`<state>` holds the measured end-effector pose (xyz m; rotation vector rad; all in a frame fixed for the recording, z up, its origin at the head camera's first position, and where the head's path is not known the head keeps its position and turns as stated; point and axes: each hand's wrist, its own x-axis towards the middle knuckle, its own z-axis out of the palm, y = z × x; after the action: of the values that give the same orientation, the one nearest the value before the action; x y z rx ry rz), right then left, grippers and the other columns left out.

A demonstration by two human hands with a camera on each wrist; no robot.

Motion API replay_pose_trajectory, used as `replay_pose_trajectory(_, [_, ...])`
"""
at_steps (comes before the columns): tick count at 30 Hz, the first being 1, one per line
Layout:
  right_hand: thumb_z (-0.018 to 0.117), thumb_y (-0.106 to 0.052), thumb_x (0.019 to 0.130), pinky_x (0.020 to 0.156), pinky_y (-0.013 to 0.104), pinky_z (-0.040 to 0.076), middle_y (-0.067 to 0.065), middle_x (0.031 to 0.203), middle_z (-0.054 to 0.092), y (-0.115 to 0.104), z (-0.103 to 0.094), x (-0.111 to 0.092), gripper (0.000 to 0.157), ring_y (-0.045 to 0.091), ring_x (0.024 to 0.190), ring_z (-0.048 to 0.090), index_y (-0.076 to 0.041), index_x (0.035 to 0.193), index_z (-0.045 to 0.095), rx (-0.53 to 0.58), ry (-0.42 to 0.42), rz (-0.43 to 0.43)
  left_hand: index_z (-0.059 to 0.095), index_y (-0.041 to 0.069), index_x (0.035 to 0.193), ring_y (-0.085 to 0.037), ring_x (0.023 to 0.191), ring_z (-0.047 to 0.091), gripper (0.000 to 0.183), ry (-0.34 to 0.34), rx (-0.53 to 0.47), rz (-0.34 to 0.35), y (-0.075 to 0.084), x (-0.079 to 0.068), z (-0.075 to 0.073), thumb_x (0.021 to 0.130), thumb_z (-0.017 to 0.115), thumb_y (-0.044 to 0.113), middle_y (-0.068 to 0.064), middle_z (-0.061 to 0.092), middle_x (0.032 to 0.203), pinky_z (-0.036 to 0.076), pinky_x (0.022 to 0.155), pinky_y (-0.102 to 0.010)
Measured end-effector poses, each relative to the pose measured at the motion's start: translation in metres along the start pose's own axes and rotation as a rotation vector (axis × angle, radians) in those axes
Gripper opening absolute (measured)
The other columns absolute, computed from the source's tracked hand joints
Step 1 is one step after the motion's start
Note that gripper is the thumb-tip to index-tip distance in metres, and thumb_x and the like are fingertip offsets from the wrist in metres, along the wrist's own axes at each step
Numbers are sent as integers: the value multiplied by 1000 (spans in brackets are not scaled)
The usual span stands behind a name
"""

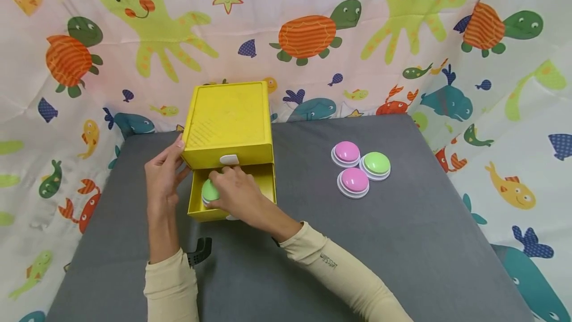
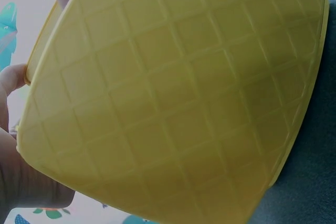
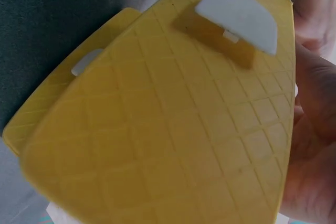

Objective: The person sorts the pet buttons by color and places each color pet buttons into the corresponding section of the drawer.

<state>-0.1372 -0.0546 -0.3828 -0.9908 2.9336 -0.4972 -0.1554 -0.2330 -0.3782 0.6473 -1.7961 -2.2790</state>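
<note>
A yellow drawer box (image 1: 227, 118) stands on the grey table with its lower drawer (image 1: 263, 178) pulled out. My left hand (image 1: 163, 173) grips the box at its front left edge, a fingertip by the top corner and the thumb lower down. Inside the drawer my right hand (image 1: 239, 193) holds a green dome push light (image 1: 210, 192) with a white base, fingers and thumb at its right side. The hand covers part of the light. White handles show on the upper drawer (image 1: 229, 159) and, in the right wrist view, on the lattice-patterned drawer front (image 3: 157, 108).
Two pink push lights, an upper one (image 1: 347, 152) and a lower one (image 1: 354, 181), lie beside another green push light (image 1: 376, 163) on the table (image 1: 313, 242), right of the box. A sea-animal curtain (image 1: 250, 19) surrounds the table at the back and sides.
</note>
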Motion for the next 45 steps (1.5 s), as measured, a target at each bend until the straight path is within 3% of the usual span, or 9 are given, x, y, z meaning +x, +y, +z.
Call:
replay_pose_trajectory(15, [81, -42, 91, 67, 22, 48, 1, 106, 65, 2, 1, 10, 43, 14, 86, 58, -17, 125, 71, 41, -161, -62, 72, 22, 135, -10, 129, 68, 49, 3, 58, 3, -1, 2, -2, 93, 78, 45, 14, 64, 147, 61, 80, -15])
replay_pose_trajectory(20, [74, -38, 98, 63, 22, 42, 0, 102, 62, 6, -6, 4, 34, 13, 84, 55, -15, 122, 71, 68, -142, -64, 73, 22, 134, -13, 132, 67, 49, 13, 72, 1, 0, 2, 1, 92, 79, 46, 14, 65, 146, 61, 79, -16])
replay_pose_trajectory(29, [69, -27, 103, 79, 21, 54, 5, 120, 70, 23, -43, -34, 33, 14, 95, 62, -10, 131, 69, 175, -60, -73, 71, 21, 136, -8, 125, 70, 51, 12, 81, 5, 1, 1, 1, 92, 79, 46, 14, 64, 147, 62, 79, -16])
replay_pose_trajectory(33, [69, -22, 102, 91, 32, 59, 7, 121, 71, 42, -57, -50, 28, 19, 102, 64, -9, 126, 72, 263, -2, -19, 71, 22, 137, -9, 127, 69, 51, 21, 89, 3, 1, 0, -1, 93, 78, 46, 14, 63, 148, 62, 79, -16])
replay_pose_trajectory(37, [73, -18, 99, 93, 36, 61, 8, 118, 73, 74, -70, -63, 26, 22, 103, 68, -8, 122, 74, 332, 81, 74, 71, 24, 137, -11, 130, 68, 51, 23, 99, 8, 1, 0, -1, 92, 78, 47, 14, 64, 147, 61, 79, -15])
replay_pose_trajectory(41, [74, -16, 97, 90, 41, 63, 13, 120, 73, 120, -81, -75, 27, 28, 105, 71, -5, 122, 74, 296, 140, 190, 71, 23, 137, -10, 129, 68, 50, 23, 100, 9, 0, 1, 0, 93, 77, 47, 13, 65, 147, 61, 80, -15])
replay_pose_trajectory(45, [70, -15, 98, 95, 52, 60, 23, 130, 69, 175, -91, -87, 33, 37, 114, 67, 0, 128, 70, 239, 116, 357, 70, 25, 137, -10, 131, 68, 49, 22, 118, 8, 2, 0, 0, 94, 77, 47, 13, 64, 147, 61, 86, -19])
